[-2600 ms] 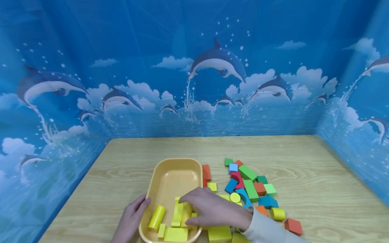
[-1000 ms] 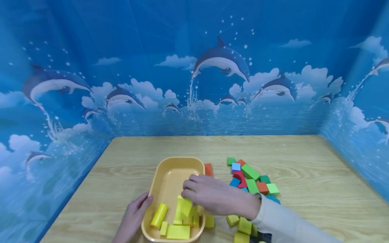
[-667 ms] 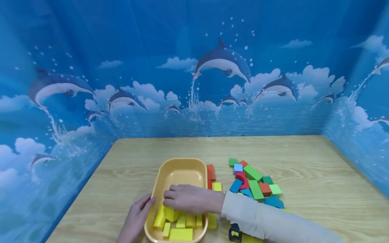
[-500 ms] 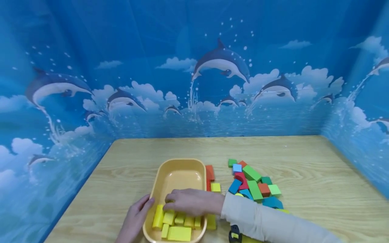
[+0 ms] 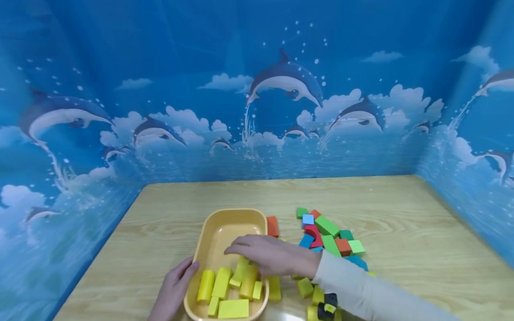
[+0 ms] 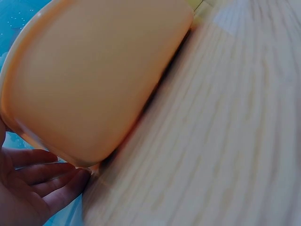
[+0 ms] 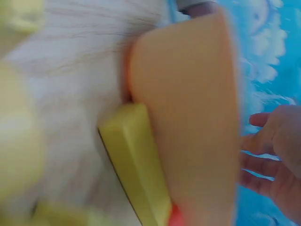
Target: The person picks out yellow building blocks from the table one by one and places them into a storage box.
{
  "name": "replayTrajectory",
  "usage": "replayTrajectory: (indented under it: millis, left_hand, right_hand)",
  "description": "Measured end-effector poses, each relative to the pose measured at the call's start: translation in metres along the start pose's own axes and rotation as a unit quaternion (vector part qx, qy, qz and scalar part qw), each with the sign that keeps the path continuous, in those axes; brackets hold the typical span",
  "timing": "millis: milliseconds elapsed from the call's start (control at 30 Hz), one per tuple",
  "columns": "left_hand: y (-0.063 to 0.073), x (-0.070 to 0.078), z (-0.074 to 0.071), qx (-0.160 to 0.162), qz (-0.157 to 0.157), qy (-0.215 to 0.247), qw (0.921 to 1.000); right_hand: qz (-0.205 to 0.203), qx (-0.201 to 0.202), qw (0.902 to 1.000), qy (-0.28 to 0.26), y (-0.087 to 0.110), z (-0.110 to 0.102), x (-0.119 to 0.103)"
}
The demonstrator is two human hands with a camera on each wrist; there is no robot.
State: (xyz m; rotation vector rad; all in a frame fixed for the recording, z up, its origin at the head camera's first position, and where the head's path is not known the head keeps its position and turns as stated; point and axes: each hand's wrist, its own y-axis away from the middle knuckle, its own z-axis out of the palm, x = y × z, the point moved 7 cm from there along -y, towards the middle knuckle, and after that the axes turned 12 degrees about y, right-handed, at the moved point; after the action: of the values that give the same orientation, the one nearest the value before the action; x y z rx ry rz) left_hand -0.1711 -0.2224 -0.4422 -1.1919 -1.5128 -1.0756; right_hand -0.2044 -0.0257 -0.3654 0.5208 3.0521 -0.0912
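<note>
In the head view, a tan plastic tub (image 5: 217, 221) holds several yellow blocks, among them a cylinder (image 5: 206, 286), a rectangular block (image 5: 221, 283) beside it and a flat block (image 5: 234, 309) at the near end. My left hand (image 5: 173, 285) grips the tub's left rim; in the left wrist view its fingers (image 6: 40, 179) lie against the tub's outside. My right hand (image 5: 269, 254) is over the tub's right rim, fingers extended and holding nothing. Its sleeve hides part of the block pile. The right wrist view is blurred.
Right of the tub lies a loose pile with green blocks (image 5: 327, 226), a red arch (image 5: 313, 234) and yellow blocks (image 5: 305, 287). A long yellow block (image 5: 274, 287) and an orange block (image 5: 272, 226) lie along the tub's right side. Blue dolphin-print curtains (image 5: 192, 147) surround the wooden table (image 5: 168, 223).
My right hand carried a yellow block into the tub, let go of it near the cylinder, and has drawn back up and right. The left hand keeps its grip on the rim.
</note>
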Motion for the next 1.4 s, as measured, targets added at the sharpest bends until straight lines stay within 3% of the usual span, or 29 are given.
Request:
replayTrajectory:
  millis: [167, 300, 433, 533, 600, 667, 733, 867, 967, 1100, 1167, 1233, 1400]
  left_hand:
    - [-0.003, -0.001, 0.004, -0.011, 0.013, 0.003, 0.9999]
    - [-0.003, -0.004, 0.002, -0.012, -0.006, 0.000, 0.9999]
    - [-0.002, -0.005, 0.003, -0.015, -0.018, 0.013, 0.9996]
    - [-0.001, -0.005, 0.003, -0.015, -0.020, 0.019, 0.9995]
    - [-0.001, -0.007, 0.004, -0.016, -0.038, 0.027, 0.9988]
    - [-0.001, -0.010, 0.003, -0.012, -0.067, 0.039, 0.9969]
    - [-0.001, -0.012, 0.003, -0.012, -0.090, 0.044, 0.9949]
    - [-0.002, -0.009, 0.002, -0.007, -0.068, 0.041, 0.9968]
    - [-0.002, -0.009, 0.002, -0.008, -0.066, 0.046, 0.9967]
    - [-0.002, -0.009, 0.000, -0.007, -0.069, 0.036, 0.9969]
    - [-0.001, -0.006, 0.000, -0.005, -0.050, 0.032, 0.9983]
    - [0.000, -0.003, -0.001, -0.003, -0.025, 0.027, 0.9993]
    - [0.001, -0.002, 0.002, -0.005, -0.018, 0.028, 0.9994]
  right_hand:
    - [0.077, 0.024, 0.9960, -0.038, 0.059, -0.021, 0.022]
    - [0.090, 0.003, 0.9943, -0.057, 0.105, -0.020, 0.019]
    - [0.066, -0.041, 0.9969, -0.012, 0.147, -0.008, 0.002]
    - [0.046, -0.064, 0.9947, 0.067, 0.167, 0.004, -0.010]
    - [0.034, -0.054, 0.9911, 0.116, 0.173, 0.011, -0.017]
    - [0.019, -0.045, 0.9851, 0.165, 0.172, 0.017, -0.022]
    - [0.028, -0.053, 0.9831, 0.173, 0.169, 0.024, -0.023]
    - [0.005, -0.072, 0.9738, 0.215, 0.159, 0.032, -0.024]
    - [-0.026, -0.060, 0.9731, 0.221, 0.154, 0.025, -0.026]
    - [-0.002, -0.053, 0.9918, 0.116, 0.147, 0.005, -0.020]
    - [0.018, -0.034, 0.9975, 0.059, 0.140, -0.004, -0.014]
    - [0.043, -0.017, 0.9989, 0.003, 0.129, -0.010, -0.007]
    - [0.106, 0.014, 0.9925, -0.059, 0.089, -0.012, 0.012]
